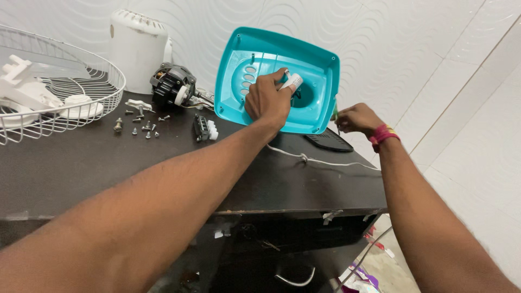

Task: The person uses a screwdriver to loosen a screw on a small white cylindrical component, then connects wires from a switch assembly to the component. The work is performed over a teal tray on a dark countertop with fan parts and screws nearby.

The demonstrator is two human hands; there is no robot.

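Head view. The left hand [266,102] is stretched forward over the dark counter [108,163], knuckles up, fingers closed around a small white cylindrical part [291,82] pressed against the inside of the teal plastic base cover [320,76]. The cover stands tilted on its lower edge at the far side of the counter, hollow side facing the camera. The right hand [355,118] is at the cover's right edge, fingers curled shut on a thin green-handled tool [335,111], most of which is hidden; a pink band sits on that wrist.

A white cord [320,160] runs across the counter below the cover. Left of the cover lie a small black-and-white switch block [204,128], loose screws [142,126] and an exposed black motor [172,85]. Behind the motor stands a white housing [137,49]. A white wire guard [65,92] holding white plastic parts sits at the far left. A black flat piece [329,142] lies beneath the right hand.
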